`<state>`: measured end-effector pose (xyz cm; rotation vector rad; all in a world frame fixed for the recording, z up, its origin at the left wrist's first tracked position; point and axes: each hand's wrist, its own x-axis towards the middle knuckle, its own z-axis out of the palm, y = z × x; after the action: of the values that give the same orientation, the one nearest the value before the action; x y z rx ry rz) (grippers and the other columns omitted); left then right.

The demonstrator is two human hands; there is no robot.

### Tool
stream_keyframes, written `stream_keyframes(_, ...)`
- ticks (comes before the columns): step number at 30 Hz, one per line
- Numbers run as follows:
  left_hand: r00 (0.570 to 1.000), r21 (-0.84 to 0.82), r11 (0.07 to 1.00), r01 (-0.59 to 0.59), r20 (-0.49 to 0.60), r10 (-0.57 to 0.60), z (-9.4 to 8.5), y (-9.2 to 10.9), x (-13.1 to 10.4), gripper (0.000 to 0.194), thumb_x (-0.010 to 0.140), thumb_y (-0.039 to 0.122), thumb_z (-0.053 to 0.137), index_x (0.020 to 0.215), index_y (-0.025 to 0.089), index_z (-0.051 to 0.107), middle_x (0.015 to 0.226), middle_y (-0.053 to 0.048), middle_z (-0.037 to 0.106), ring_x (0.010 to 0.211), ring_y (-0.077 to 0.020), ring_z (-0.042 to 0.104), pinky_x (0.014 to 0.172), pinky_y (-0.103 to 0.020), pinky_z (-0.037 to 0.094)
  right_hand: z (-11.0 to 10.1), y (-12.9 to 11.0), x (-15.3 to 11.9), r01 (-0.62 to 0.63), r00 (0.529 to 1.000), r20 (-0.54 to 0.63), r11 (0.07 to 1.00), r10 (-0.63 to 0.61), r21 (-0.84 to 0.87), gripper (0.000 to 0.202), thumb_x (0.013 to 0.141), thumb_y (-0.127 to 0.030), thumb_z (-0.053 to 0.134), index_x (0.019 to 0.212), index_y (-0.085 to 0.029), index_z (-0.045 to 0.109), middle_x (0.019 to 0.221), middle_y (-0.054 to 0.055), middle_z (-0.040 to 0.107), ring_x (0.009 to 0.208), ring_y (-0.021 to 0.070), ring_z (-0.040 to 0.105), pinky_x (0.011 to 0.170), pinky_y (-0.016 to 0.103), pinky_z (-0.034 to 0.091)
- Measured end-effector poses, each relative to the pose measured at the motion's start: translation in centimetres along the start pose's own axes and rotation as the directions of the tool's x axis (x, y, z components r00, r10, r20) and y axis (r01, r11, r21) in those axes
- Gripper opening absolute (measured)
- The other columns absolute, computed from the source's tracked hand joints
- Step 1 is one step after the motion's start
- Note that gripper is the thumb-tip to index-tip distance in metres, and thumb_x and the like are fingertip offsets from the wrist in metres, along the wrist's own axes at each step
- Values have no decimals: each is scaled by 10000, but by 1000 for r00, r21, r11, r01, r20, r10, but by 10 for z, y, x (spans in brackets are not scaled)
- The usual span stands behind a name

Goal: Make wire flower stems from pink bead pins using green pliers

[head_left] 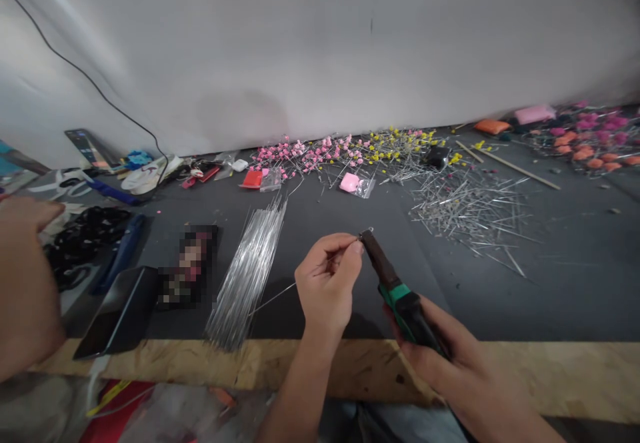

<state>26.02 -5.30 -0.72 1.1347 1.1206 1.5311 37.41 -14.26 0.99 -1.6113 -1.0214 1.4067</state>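
My right hand [440, 350] is wrapped round pliers [387, 273] with green-and-black grips and dark brown jaws, pointing up and to the left. Close beside the jaws, my left hand [327, 280] pinches a thin metal wire [275, 298] between thumb and forefinger. The wire trails down left from the hand towards a bundle of straight wires [247, 273] lying on the dark table. At the jaw tip there is a small bent loop of wire [371, 230]. Fingers hide part of the wire, and whether the jaws are closed on it is hard to see.
Wires tipped with pink pieces [310, 153] and yellow pieces [400, 142] lie along the wall. Loose wires [465, 206] are scattered at right. A phone [117, 313] and a blue-handled tool [120, 253] lie left, near another person's arm [27, 283]. The wooden table edge [550, 373] runs in front.
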Motion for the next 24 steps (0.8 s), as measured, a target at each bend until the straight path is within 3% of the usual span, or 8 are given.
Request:
stream_keyframes(6,994,-23,996,83,-66,-84,2,-11,7,109,696,257,653,747,160,656,663,-10,637,638,-98,586,591,-198,470,0,5,19,44,997,59,999,-45,28,106,709,-234,513,784,-187,571,687,-11,549,630,121,498,531,197,400)
stream_keyframes(13,989,-4,992,128,-77,-128,4,-11,13,154,692,282,654,776,153,654,678,-15,641,644,-100,591,601,-198,476,-8,8,30,42,991,124,999,-43,13,199,740,-243,508,898,-183,612,802,13,609,800,168,562,695,256,446)
stream_keyframes(24,975,-117,971,210,-46,-216,4,-19,18,155,691,298,660,756,159,639,656,10,621,638,-76,576,637,-189,441,-5,7,32,129,986,119,988,-118,-82,105,771,-201,466,834,-198,550,745,-25,535,693,126,490,616,214,393)
